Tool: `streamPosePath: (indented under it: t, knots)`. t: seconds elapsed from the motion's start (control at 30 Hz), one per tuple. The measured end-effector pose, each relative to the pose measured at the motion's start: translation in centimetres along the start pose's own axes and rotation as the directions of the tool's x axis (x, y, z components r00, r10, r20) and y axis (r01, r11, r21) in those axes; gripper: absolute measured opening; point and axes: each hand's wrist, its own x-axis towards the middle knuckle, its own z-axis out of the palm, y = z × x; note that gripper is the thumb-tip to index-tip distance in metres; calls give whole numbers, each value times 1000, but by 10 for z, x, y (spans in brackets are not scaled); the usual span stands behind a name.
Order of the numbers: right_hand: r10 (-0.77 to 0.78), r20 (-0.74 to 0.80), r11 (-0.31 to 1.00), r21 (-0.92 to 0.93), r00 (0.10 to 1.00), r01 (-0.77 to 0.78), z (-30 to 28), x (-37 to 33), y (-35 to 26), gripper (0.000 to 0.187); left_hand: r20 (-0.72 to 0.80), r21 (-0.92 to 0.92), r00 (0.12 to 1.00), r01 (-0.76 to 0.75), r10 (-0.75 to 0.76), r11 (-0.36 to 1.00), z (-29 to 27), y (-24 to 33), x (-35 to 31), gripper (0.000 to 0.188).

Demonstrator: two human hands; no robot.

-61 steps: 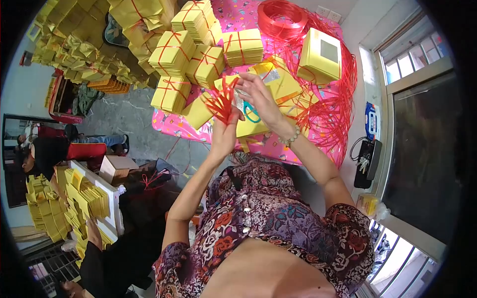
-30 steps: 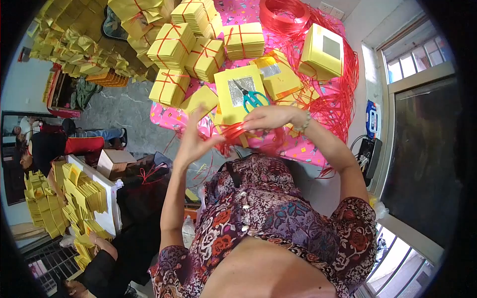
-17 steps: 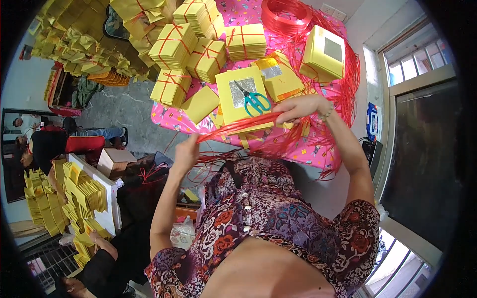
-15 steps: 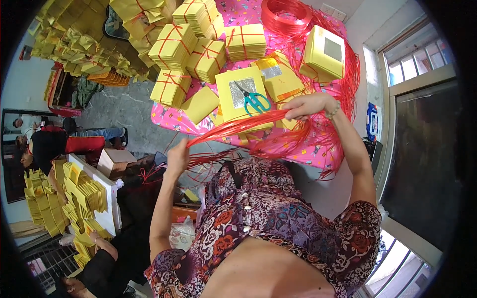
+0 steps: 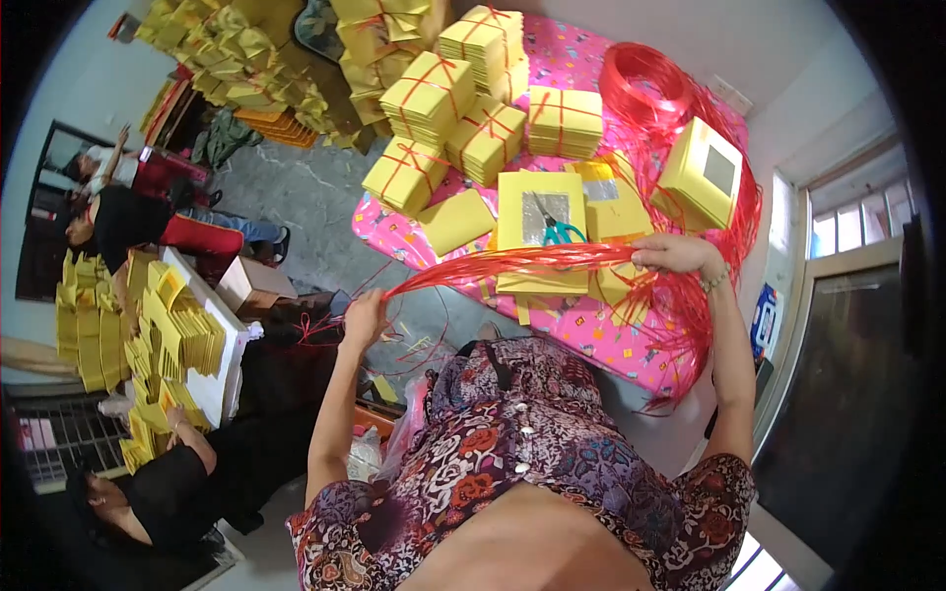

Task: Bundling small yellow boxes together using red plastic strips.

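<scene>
A bundle of shiny red plastic strands [image 5: 512, 260] is stretched between my two hands, nearly straight across the near side of the table. My left hand [image 5: 366, 320] is closed round its left end, out past the table's edge. At the right, my right hand [image 5: 680, 254] grips the bundle over the table, and loose strands hang down from it. Just beyond the bundle lie scissors [image 5: 564, 232] with teal handles, on a yellow paper stack [image 5: 511, 202] with a silvery patch. The bundle partly covers the handles and the stack's near side.
Tied yellow paper stacks [image 5: 401, 175] fill the far left of the pink table [image 5: 562, 39]. A red strand coil [image 5: 631, 84] sits at the far right, near an untied stack [image 5: 680, 182]. At left, other people work by a white table [image 5: 225, 369] heaped with yellow paper pieces.
The whole view has shifted, so the table appears farther right and lower. My hands are farther apart, and the red bundle between them is drawn straighter.
</scene>
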Motion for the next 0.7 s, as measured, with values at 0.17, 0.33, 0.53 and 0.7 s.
streamPosePath:
  t: [0.17,0.33,0.53,0.7]
  knots:
    - [-205,12,963,-174,979,204,29,23,-43,37,-50,3,936,-348,347,938,-48,118,30,85]
    - [-268,91,822,-498,959,277,57,50,-103,32,-354,-346,679,-734,643,585,-66,240,48,82]
    - [-346,137,823,-431,928,371,53,65,-88,34,132,-360,870,-404,475,841,-64,256,47,62]
    - [-205,124,913,-334,971,235,25,45,-56,34,-102,-184,906,-423,411,887,-50,186,47,30]
